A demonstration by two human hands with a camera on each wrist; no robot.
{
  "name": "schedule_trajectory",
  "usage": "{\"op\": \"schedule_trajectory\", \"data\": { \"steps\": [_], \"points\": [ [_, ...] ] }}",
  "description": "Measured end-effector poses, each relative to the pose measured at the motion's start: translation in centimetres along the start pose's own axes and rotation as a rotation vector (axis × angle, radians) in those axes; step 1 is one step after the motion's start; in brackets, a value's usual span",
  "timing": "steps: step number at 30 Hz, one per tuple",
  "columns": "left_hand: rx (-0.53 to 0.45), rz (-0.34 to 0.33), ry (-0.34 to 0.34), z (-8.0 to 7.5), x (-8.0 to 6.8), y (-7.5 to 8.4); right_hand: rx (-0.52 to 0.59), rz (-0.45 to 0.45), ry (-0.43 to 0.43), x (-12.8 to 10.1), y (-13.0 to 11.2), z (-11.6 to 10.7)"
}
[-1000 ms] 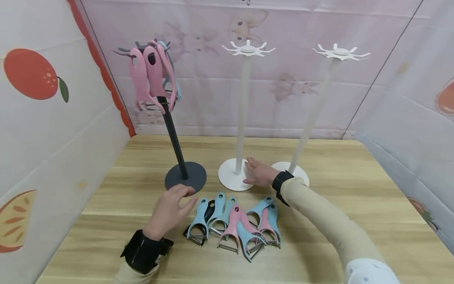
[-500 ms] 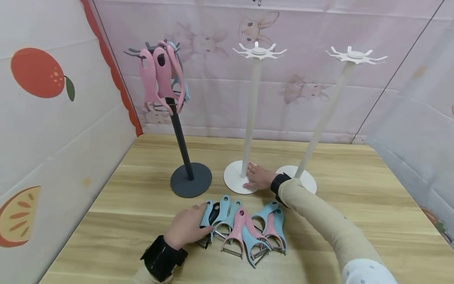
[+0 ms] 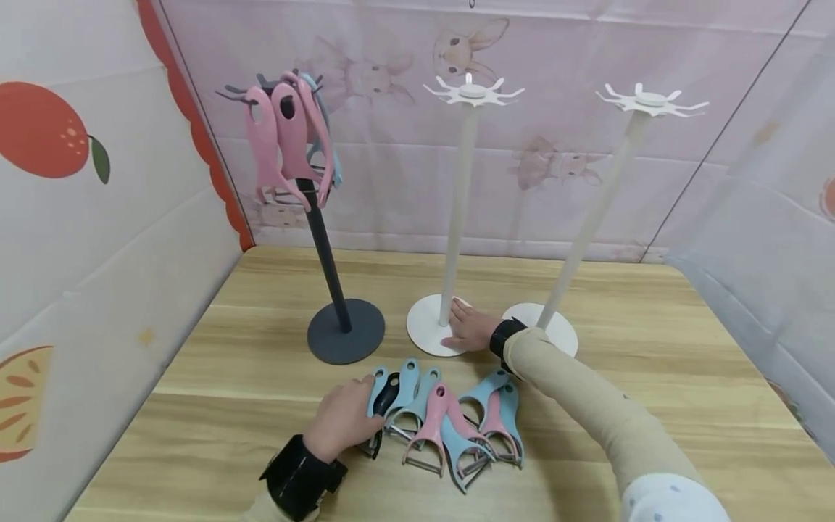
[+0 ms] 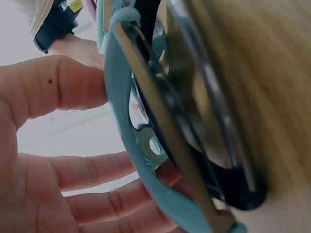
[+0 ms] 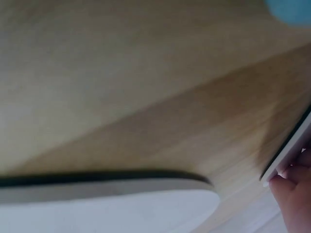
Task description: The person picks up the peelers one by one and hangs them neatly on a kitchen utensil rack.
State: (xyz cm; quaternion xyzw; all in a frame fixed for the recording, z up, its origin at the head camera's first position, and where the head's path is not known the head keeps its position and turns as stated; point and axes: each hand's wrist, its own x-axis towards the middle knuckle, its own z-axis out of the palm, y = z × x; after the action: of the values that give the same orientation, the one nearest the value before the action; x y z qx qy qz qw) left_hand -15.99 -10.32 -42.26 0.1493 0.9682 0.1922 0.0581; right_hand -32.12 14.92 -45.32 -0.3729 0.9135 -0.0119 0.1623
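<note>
My left hand [image 3: 342,419] is at the left end of a pile of peelers, its thumb and fingers around a light-blue peeler [image 4: 119,92]. Most of that peeler is hidden by the hand in the head view. Right beside it lies a black peeler [image 3: 388,394]. Other peelers, such as a pink peeler [image 3: 435,415] and a blue peeler [image 3: 483,390], overlap to the right. My right hand [image 3: 474,328] rests with extended fingers on the round base [image 3: 425,335] of the middle white stand [image 3: 459,196], fingertips near its pole.
A dark grey stand [image 3: 329,261] on the left has pink peelers [image 3: 291,134] and a blue one on its hooks. A second white stand [image 3: 590,225] stands on the right, its base partly behind my right forearm. Printed cloth walls [image 3: 391,167] surround the wooden table [image 3: 215,362].
My left hand has come down and right from beside the grey stand's base onto the leftmost peeler and closed on it. My right hand has stayed on the middle base.
</note>
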Motion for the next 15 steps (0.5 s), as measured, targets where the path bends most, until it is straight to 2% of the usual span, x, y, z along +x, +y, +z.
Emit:
{"op": "schedule_trajectory", "data": {
  "steps": [4, 9, 12, 15],
  "points": [
    [-0.03, 0.007, 0.065, -0.6, 0.2, -0.1, -0.019, 0.02, -0.015, 0.4, 0.1, 0.1],
    [-0.177, 0.045, 0.196, -2.9, 1.1, 0.3, -0.045, 0.051, -0.036, 0.8, 0.3, 0.4],
    [-0.262, 0.101, 0.307, -4.9, 1.9, 1.1, -0.034, 0.062, -0.038, 1.0, 0.3, 0.5],
    [-0.334, 0.199, 0.433, -7.1, 2.9, 2.3, -0.032, 0.081, -0.052, 1.1, 0.2, 0.6]
  ]
}}
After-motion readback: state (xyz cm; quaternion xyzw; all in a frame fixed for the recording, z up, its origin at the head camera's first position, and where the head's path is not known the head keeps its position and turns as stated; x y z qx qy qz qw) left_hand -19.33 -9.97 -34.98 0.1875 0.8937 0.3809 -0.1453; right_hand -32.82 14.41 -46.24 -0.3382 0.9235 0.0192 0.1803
